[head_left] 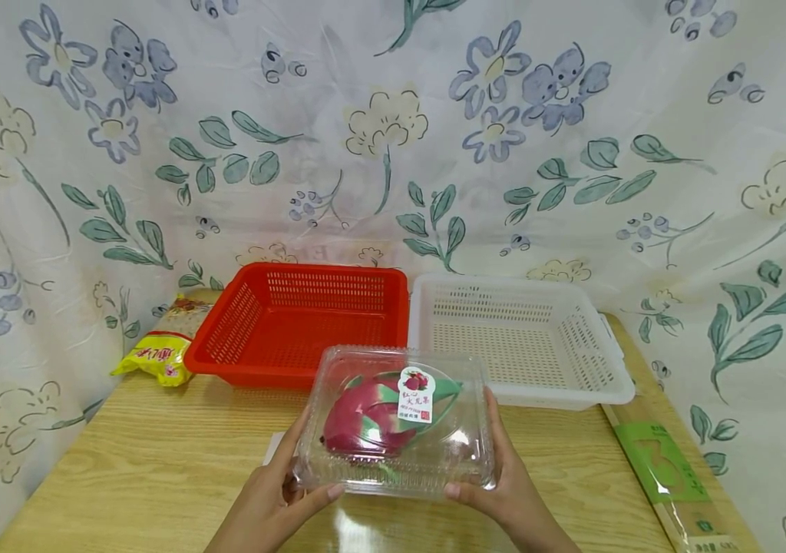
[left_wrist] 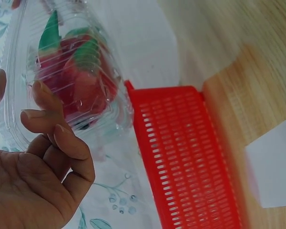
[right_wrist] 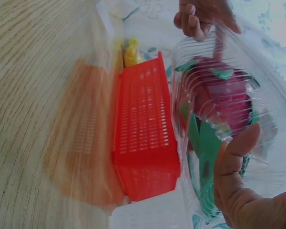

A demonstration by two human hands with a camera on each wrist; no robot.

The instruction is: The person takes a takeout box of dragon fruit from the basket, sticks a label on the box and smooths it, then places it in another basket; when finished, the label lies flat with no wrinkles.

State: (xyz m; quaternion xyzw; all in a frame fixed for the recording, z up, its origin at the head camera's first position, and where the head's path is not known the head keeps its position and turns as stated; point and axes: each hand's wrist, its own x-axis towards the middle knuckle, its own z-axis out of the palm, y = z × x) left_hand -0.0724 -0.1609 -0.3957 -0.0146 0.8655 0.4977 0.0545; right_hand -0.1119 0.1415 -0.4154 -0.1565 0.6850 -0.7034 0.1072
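Note:
A clear plastic clamshell box (head_left: pixel 396 418) with a pink dragon fruit (head_left: pixel 365 418) and a labelled sticker inside is held a little above the wooden table (head_left: pixel 144 468). My left hand (head_left: pixel 275 491) grips its left side, thumb on the front edge. My right hand (head_left: pixel 513 480) grips its right side the same way. In the left wrist view my left hand's fingers (left_wrist: pixel 47 114) curl under the box (left_wrist: pixel 66 71). In the right wrist view my right thumb (right_wrist: pixel 236 162) presses on the box (right_wrist: pixel 224 124).
Behind the box stand a red perforated basket (head_left: pixel 303 322) and a white perforated basket (head_left: pixel 517 338), side by side. A yellow snack bag (head_left: pixel 158 353) lies at the left. A green-labelled long packet (head_left: pixel 669 476) lies along the table's right edge. A floral cloth hangs behind.

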